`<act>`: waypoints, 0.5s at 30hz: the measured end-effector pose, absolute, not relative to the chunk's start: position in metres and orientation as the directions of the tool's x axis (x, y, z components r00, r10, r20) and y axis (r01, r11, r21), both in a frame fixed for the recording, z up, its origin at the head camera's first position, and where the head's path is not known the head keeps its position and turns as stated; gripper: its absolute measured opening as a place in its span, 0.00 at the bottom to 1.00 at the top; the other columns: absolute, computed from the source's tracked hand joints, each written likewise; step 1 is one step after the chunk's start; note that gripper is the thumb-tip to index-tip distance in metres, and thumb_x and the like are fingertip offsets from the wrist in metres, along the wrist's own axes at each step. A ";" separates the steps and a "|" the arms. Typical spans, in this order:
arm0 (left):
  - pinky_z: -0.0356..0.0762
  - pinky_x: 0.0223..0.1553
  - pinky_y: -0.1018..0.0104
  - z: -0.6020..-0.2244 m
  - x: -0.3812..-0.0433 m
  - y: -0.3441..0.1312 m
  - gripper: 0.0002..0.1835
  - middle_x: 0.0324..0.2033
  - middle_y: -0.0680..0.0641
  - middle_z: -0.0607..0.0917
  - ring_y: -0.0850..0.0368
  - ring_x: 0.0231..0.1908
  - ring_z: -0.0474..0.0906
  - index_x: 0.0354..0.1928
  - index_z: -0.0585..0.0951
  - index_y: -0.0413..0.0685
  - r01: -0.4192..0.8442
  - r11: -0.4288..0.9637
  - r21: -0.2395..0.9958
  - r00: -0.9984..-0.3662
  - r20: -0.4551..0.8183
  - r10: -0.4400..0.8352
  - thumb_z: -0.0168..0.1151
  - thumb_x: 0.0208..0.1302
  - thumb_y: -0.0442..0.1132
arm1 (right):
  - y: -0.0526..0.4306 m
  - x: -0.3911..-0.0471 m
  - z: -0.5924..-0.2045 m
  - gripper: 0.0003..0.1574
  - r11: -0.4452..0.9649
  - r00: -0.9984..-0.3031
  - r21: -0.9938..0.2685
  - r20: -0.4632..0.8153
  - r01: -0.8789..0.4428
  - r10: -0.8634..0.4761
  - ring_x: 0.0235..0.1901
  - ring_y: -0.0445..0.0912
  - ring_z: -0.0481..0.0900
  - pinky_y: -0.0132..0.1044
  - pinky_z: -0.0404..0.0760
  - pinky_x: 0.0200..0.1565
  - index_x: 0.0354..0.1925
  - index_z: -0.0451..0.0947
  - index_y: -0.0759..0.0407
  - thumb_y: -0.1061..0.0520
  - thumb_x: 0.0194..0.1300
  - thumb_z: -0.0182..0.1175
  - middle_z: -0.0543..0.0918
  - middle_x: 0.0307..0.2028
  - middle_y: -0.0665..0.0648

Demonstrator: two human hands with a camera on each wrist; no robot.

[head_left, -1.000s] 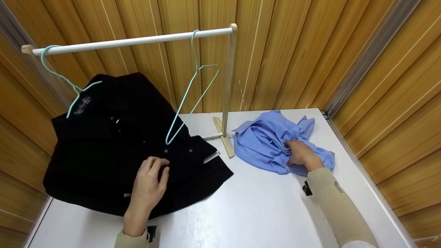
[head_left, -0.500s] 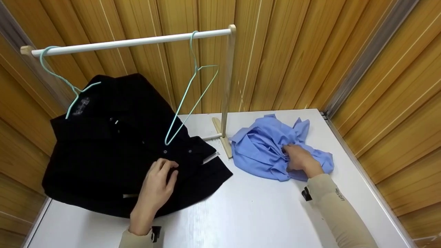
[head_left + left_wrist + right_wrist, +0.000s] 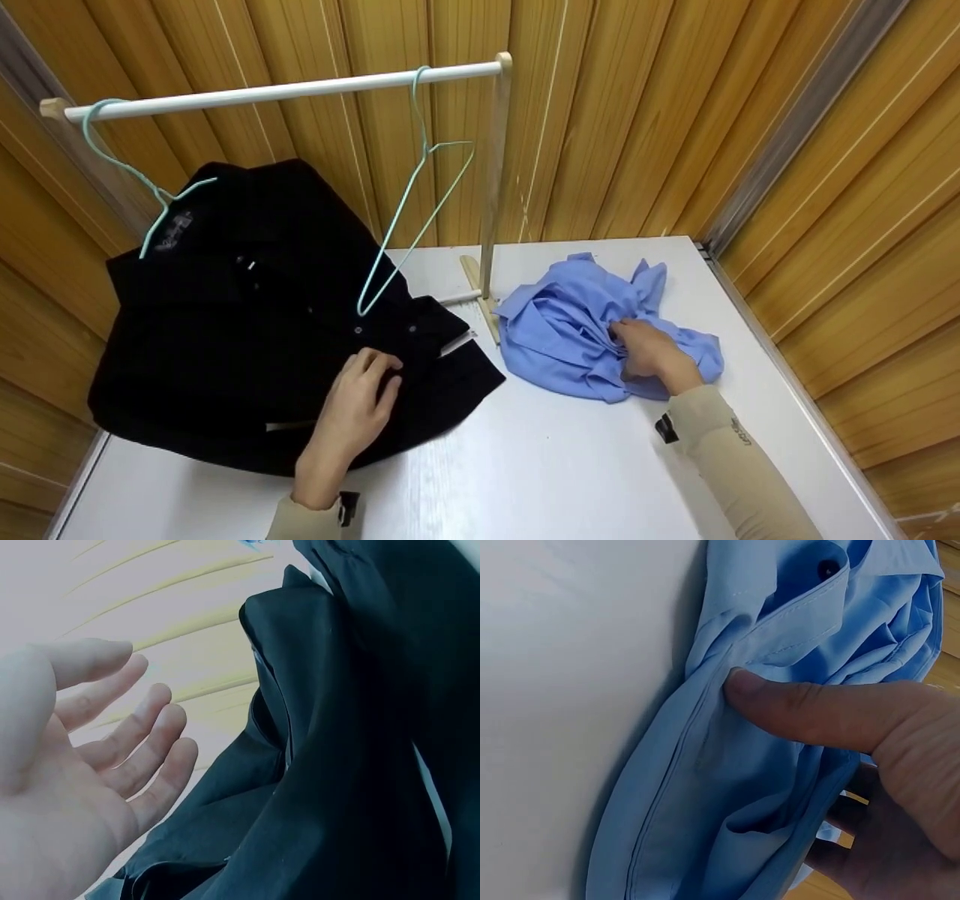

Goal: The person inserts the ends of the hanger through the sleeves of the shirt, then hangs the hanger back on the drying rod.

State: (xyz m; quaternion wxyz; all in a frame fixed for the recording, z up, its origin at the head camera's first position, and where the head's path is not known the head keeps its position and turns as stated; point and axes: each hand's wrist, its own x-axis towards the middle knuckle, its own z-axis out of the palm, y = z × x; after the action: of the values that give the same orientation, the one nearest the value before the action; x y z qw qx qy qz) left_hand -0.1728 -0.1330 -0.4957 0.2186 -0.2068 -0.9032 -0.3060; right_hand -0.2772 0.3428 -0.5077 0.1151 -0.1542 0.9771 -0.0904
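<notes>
**Right hand (image 3: pixel 652 356) pinches bunched blue garment (image 3: pixel 555 322) on the counter (image 3: pixel 547 465)**

The blue garment lies crumpled on the counter, right of the rack (image 3: pixel 495 172), its folds hiding its full form. The right grip pinches a fold: the right wrist view shows the thumb on the near face and the other fingers behind it, partly hidden by cloth. That view also shows a dark button and a stitched band, which cannot be made out from the head, but it cuts off much of the garment.

The left hand (image 3: pixel 356 409) is over the black shirt (image 3: pixel 247 337), its grip spread loosely, fingers slightly bent. From the head it overlaps the shirt; the left wrist view shows the fingertips apart from the cloth.

Two garments, two hangers and one rack are in sight. The left hanger (image 3: pixel 159 196) runs into the black shirt's collar, which hides its lower part; the label there is unreadable. The right hanger (image 3: pixel 424 150) hangs from the same rail (image 3: pixel 285 91). One rack foot (image 3: pixel 491 322) shows. Two beige sleeves are cut off by the lower edge, and wood-look panels (image 3: pixel 600 150) stand behind.
</notes>
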 end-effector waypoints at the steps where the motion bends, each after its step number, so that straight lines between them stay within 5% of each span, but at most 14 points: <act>1: 0.79 0.42 0.57 -0.496 -0.173 -0.132 0.09 0.43 0.46 0.81 0.52 0.43 0.77 0.46 0.83 0.41 0.508 0.727 0.462 -0.818 0.521 0.241 0.70 0.65 0.29 | 0.342 -0.277 -0.507 0.55 0.935 -0.926 -0.211 -0.194 -0.284 -0.325 0.65 0.73 0.66 0.65 0.66 0.65 0.69 0.65 0.75 0.67 0.45 0.78 0.69 0.65 0.78; 15: 0.80 0.42 0.55 -0.501 -0.175 -0.117 0.09 0.43 0.46 0.81 0.50 0.43 0.78 0.46 0.83 0.44 0.522 0.712 0.470 -0.830 0.475 0.294 0.69 0.66 0.30 | 0.339 -0.270 -0.511 0.52 0.915 -0.915 -0.189 -0.128 -0.357 -0.384 0.59 0.71 0.73 0.64 0.72 0.60 0.63 0.72 0.71 0.67 0.38 0.82 0.76 0.57 0.74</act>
State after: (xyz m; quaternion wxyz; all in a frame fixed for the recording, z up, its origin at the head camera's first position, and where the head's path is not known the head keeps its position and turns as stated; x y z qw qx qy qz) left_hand -0.1752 -0.1170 -0.5015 0.1861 -0.2250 -0.9063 -0.3057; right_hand -0.2697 0.3390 -0.5111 0.0813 -0.1900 0.9751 -0.0809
